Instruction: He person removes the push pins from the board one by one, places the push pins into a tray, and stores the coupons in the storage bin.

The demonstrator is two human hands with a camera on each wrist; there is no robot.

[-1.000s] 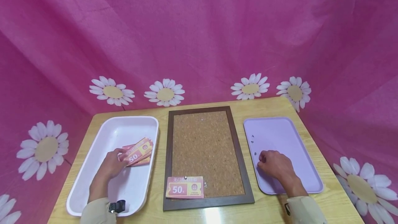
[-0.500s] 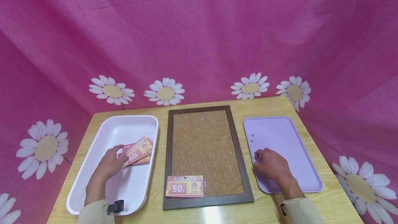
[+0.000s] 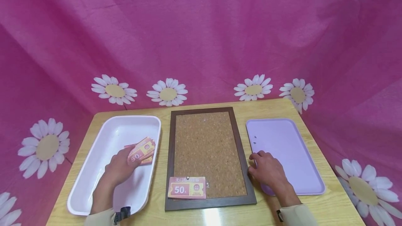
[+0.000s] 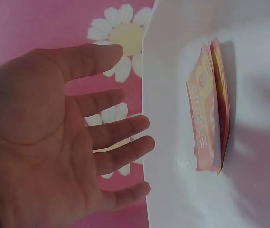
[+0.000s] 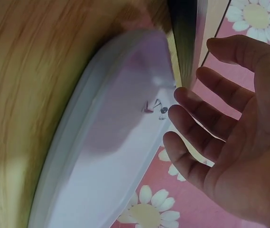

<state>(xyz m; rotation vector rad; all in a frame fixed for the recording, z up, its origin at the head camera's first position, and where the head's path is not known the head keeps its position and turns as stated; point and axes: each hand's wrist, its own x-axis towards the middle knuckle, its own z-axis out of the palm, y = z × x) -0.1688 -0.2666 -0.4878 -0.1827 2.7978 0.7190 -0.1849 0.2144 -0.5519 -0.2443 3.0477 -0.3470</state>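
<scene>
Red-and-yellow paper coupons (image 3: pixel 145 145) marked "50" lie overlapped in the white basin (image 3: pixel 75 193). My left hand (image 3: pixel 120 166) is over their near left end, covering part of them; the left wrist view shows its fingers spread, with the coupon stack (image 4: pixel 208 111) apart from the fingertips. My right hand (image 3: pixel 268 170) hovers at the left rim of the purple tray (image 3: pixel 298 156). Small metal tacks (image 3: pixel 255 143) lie along that rim. From the right wrist, the hand's fingers (image 5: pixel 203 116) look loosely bent and hold nothing, near the tacks (image 5: pixel 163 110).
Between basin and tray lies a brown-framed cork board (image 3: pixel 208 152). One coupon (image 3: pixel 186 188) is tacked at its lower left corner, with a small clear piece (image 3: pixel 207 185) beside it. A pink flowered cloth (image 3: pixel 201 44) hangs behind the wooden table (image 3: pixel 157 198).
My left hand has moved right, over more of the coupons. The right hand has shifted left to the tray's rim, and the nearest tack no longer shows beside it.
</scene>
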